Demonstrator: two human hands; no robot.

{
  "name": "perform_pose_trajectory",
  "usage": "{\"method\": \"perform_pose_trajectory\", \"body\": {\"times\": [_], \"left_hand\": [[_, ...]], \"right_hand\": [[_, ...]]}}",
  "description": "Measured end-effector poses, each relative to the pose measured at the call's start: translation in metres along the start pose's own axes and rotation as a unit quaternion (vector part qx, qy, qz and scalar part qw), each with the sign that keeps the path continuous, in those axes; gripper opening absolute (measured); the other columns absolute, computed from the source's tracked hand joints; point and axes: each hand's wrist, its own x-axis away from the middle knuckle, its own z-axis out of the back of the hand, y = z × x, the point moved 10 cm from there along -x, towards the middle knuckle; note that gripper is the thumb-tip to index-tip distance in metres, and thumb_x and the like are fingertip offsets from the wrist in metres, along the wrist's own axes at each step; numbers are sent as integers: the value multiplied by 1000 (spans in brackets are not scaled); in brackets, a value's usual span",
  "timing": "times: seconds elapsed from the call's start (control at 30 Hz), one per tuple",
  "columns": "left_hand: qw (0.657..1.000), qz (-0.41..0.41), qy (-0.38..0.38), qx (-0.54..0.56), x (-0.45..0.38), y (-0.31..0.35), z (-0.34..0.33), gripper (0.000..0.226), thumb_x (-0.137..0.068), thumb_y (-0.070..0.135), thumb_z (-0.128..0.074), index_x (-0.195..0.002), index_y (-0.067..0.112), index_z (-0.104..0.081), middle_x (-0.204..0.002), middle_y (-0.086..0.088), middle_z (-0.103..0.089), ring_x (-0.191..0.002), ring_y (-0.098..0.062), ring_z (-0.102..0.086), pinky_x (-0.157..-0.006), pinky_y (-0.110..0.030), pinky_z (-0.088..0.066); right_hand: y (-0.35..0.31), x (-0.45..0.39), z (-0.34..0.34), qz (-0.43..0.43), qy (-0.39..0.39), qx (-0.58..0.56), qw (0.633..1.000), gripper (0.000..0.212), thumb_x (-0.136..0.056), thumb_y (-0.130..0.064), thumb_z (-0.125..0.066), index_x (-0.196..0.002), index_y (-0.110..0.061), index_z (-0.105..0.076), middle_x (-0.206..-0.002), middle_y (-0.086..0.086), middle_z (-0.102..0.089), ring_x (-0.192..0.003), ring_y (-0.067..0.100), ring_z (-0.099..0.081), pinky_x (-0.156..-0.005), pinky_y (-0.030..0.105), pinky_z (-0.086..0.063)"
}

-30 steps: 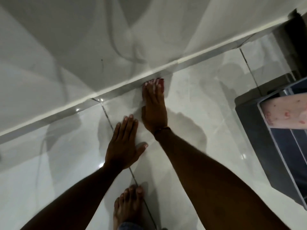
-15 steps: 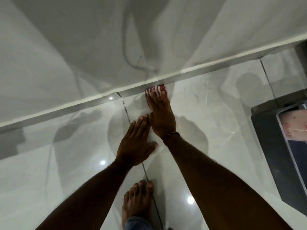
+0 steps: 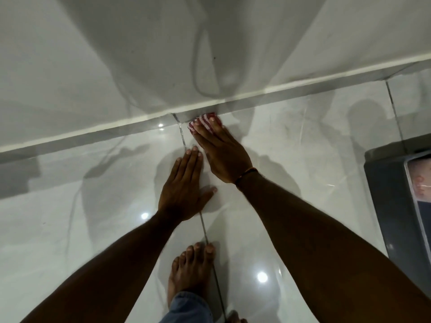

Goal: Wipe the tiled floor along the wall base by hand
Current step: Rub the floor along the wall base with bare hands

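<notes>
Wall: pale and shadowed, it fills the upper half of the frame; its base runs as a light strip from the left edge, mid-height, up to the upper right.
Tiled floor: glossy pale tiles across the lower half, with bright light spots reflected on them.
Grout line: a dark seam running from the wall base near the centre down to the bottom edge.
Left hand: just left of centre, flat on the floor, palm down, 4 fingers straight and close together, thumb out to the right; it holds nothing.
Bare foot: at bottom centre, toes pointing toward the wall, lying just left of the grout line, with a blue trouser cuff over the ankle.
Cloth: red-and-white striped, at the centre of the frame, on the floor touching the wall base, just right of the grout line.
Right hand: just right of centre, stretched flat with fingers extended, the fingertips pressing the cloth down; a thin band circles the wrist.
Dark object: at the right edge, a grey boxy shape with a pale rim; what it is cannot be told.
</notes>
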Motion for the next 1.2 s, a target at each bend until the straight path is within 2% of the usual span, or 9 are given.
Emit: {"method": "perform_pose_trajectory", "body": {"times": [0.23, 0.37, 0.53, 0.63, 0.7, 0.77, 0.87, 1.0, 1.2], "left_hand": [[999, 36, 24, -9, -18, 2, 9, 104, -98, 70, -44, -169, 5, -6, -179, -16, -3, -166, -29, 3, -134, -39, 4], [999, 36, 19, -30, -23, 1, 9, 107, -96, 71, -45, -169, 5, -5, -179, -15, 2, -166, -30, 6, -134, -41, 5], [998, 32, 29, -47, -23, -1, 6, 107, -95, 76, -40, -169, 6, -8, -179, -14, -1, -166, -30, 4, -134, -44, 1], [998, 36, 26, -52, -25, -4, 2, 108, -94, 80, -37, -169, 8, -7, -180, -11, 1, -166, -29, 4, -134, -42, 3], [997, 42, 22, -58, -26, -7, 0, 109, -94, 81, -36, -170, 9, -6, -180, -10, 2, -167, -29, 4, -134, -41, 4], [997, 41, 23, -65, -26, -9, -3, 110, -93, 81, -37, -170, 10, -5, -180, -9, 3, -167, -28, 4, -134, -39, 6], [996, 42, 26, -70, -26, -11, -4, 110, -92, 81, -37, -170, 10, -6, -180, -9, 3, -167, -29, 4, -134, -38, 7], [997, 35, 32, -69, -26, -7, -3, 111, -92, 81, -37, -170, 10, -1, -180, -10, 2, -167, -30, 3, -134, -40, 6], [996, 20, 41, -71, -25, -2, 1, 109, -95, 78, -35, -169, 5, -5, -179, -15, 0, -166, -34, 1, -134, -46, -1]], "right_hand": [[109, 44, 36, -154, 84, -13, 984, 58, -107, -3, -41, -165, -4, -34, -175, 21, -29, -165, 49, -17, -138, 58, -19], [202, 76, 61, -245, 75, 1, 967, 62, -104, 1, -44, -164, 5, -28, -175, 32, -20, -163, 56, -12, -137, 64, -14], [309, 103, 89, -367, 43, 15, 929, 68, -99, -7, -22, -164, 11, -13, -174, 38, -6, -163, 57, -3, -138, 64, -3], [364, 117, 103, -410, 43, 48, 910, 59, -106, -2, -21, -163, 15, -15, -172, 40, -11, -162, 58, -9, -136, 68, -6], [392, 122, 111, -449, 57, 48, 890, 59, -111, -8, -39, -161, 16, -19, -171, 42, -16, -161, 58, -13, -135, 69, -8], [411, 121, 108, -497, 31, 63, 865, 66, -115, -23, -34, -163, 15, -10, -173, 40, -8, -163, 57, -7, -136, 68, -4], [416, 122, 103, -521, 31, 46, 852, 71, -114, -33, -27, -164, 13, -6, -175, 38, -2, -164, 56, -1, -136, 68, 0], [363, 114, 90, -461, 68, 41, 884, 77, -107, -39, -18, -165, 11, -9, -174, 39, -2, -163, 57, 0, -136, 67, -1], [201, 68, 56, -332, 164, -27, 928, 63, -107, -25, -51, -156, 13, -39, -167, 43, -25, -156, 69, -13, -133, 71, -15]]}}
